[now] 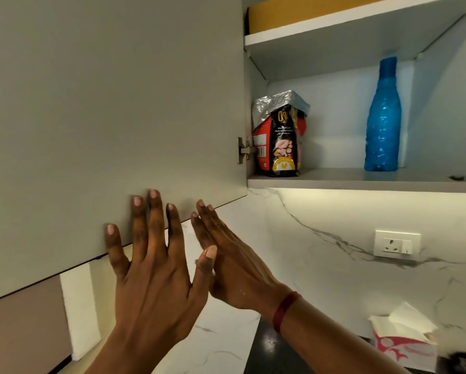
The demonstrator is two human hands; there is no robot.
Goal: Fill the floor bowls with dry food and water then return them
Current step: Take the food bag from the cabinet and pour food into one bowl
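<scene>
Your cupboard door [113, 109] is plain pale grey, with no pattern. At two o'clock, the shelf [361, 178] carries a bright blue bottle [383, 117] with a faceted, crinkled surface. Beside the hinge stands a food bag [277, 139] in black and red, its crumpled top silver, with a yellow badge low on its front. On the shelf above it you see a mustard-yellow box [294, 14]. The wall [321, 252] is white marble with thin grey veins, and the socket [396, 242] on it is white. A dark red band [284, 310] circles your right wrist. At five o'clock lies white paper [404, 338] printed with red.
</scene>
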